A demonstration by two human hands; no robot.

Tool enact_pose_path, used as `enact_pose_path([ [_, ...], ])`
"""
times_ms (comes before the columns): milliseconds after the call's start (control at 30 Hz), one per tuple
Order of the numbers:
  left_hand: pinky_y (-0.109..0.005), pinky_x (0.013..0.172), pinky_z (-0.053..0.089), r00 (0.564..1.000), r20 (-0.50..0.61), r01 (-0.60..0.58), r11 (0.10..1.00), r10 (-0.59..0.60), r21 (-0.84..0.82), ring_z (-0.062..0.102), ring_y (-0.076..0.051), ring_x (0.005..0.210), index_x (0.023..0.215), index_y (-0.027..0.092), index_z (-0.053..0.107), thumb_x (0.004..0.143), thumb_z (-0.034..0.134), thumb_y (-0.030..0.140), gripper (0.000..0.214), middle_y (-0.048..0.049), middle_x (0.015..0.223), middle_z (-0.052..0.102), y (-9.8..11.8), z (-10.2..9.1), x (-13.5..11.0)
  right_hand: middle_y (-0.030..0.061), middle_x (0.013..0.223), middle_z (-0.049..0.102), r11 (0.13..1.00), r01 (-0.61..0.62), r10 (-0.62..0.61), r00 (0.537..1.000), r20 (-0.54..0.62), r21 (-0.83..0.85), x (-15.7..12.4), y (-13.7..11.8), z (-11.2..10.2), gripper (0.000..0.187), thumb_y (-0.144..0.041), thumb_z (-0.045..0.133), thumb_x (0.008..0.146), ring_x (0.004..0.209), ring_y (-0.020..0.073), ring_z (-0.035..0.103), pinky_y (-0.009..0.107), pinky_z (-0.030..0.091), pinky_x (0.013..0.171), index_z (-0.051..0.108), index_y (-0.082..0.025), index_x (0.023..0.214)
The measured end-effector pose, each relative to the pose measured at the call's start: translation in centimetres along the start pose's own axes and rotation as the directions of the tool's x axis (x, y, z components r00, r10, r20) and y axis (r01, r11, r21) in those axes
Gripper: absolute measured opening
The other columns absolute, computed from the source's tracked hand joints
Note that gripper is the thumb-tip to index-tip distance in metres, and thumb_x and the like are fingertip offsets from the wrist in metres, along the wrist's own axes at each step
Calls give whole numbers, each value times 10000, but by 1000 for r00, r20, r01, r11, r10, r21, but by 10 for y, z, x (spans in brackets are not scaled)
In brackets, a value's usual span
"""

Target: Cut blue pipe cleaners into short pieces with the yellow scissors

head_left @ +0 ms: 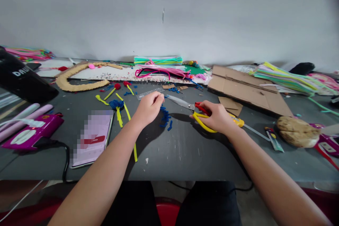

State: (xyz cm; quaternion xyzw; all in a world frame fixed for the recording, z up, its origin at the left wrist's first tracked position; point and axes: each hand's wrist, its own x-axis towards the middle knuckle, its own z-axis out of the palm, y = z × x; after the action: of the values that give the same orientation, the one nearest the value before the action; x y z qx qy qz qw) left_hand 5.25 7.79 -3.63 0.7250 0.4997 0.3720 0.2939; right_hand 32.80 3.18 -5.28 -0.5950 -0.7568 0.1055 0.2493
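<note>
Gripping yellow-and-red-handled metal scissors [185,104] in my right hand [217,116] on the dark grey table [185,152], left hand [148,107] pinched shut beside a small pile of cut blue pipe-cleaner bits [165,117], cutting seemingly partway.

1 head-worn camera looks forward and down over the table [185,155], close above both forearms. The fingers [156,99] sit mid-frame; the wall [212,14] rises beyond them, with the person's lap below them.
</note>
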Motion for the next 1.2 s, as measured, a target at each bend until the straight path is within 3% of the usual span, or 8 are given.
enact_pose_path([
  [200,-309,628,355,1000,4,2,1000,-2,5,508,-168,649,701,205,527,961,447,367,317,8,648,525,2,0,-1,-41,632,533,1000,19,-18,1000,17,-22,1,6,2,315,-466,719,763,562,120,400,262,286,548,509,-232,791],
  [500,-312,607,332,999,12,33,999,-33,-12,478,-162,610,690,206,514,970,438,376,336,11,623,501,1,1,-1,-34,622,518,998,48,-47,999,28,-47,1,7,2,358,-536,692,791,557,121,380,262,272,550,507,-229,789],
  [867,-304,605,319,998,21,52,998,-51,-39,463,-152,607,690,204,507,979,429,372,344,20,622,488,0,4,0,-50,615,487,998,50,-49,998,34,-42,2,10,0,321,-460,700,801,568,115,361,259,275,555,485,-226,757],
  [1200,-301,612,327,999,5,41,999,-41,-28,470,-150,601,679,203,492,996,415,379,371,20,608,490,3,2,-1,-46,604,505,1000,-12,12,1000,8,-15,-1,-4,0,435,-607,708,757,543,113,370,261,274,531,489,-232,770],
])
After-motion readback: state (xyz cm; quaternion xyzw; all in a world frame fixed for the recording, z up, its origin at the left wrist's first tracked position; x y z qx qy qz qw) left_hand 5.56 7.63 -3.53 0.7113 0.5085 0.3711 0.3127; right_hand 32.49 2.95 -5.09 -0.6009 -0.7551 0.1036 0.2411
